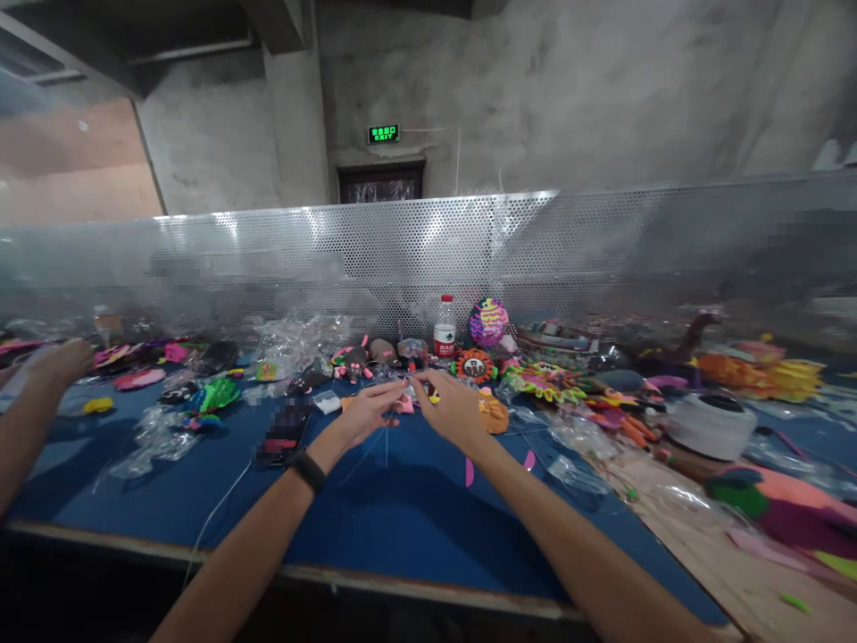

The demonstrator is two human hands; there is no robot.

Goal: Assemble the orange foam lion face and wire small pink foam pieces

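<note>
Above the middle of the blue tabletop, my left hand (370, 413) and my right hand (450, 406) meet at their fingertips. Both are closed in a pinch. Whatever lies between the fingertips is too small to name. A thin pale thread (386, 446) hangs below my left fingers. Small pink and orange pieces lie behind the hands, partly hidden by them. Just right of my right hand is an orange soft figure (494, 413). Two pink curved pieces, one of them a pink strip (470, 471), show on either side of my right forearm.
A phone (285, 433) with a cable lies left of my left wrist. A red-capped bottle (445, 329) stands at the back before a perforated metal screen (415, 241). Colourful toys and clear plastic bags crowd the far side. Another person's hand (67, 362) reaches in at left.
</note>
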